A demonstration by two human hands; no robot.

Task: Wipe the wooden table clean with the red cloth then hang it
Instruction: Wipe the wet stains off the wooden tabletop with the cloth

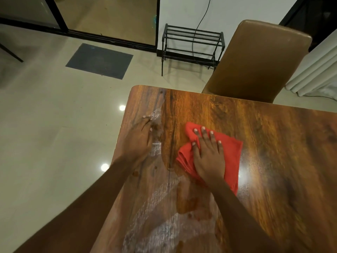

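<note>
The wooden table (pixel 264 152) fills the lower right, with its corner at the upper left. A folded red cloth (pixel 231 154) lies on it near the middle. My right hand (pixel 207 152) presses flat on the cloth with straight, spread fingers. My left hand (pixel 138 141) rests flat on the table near its left edge, blurred. Pale wet streaks (pixel 164 216) and small brown spots mark the wood along the left side, from my left hand down to the bottom of the view.
A brown padded chair (pixel 259 59) stands tucked in at the table's far side. A black metal rack (pixel 191 42) stands by the wall, with a dark floor mat (pixel 100 60) to its left. White curtains (pixel 315 70) hang at the right. Pale tiled floor lies left of the table.
</note>
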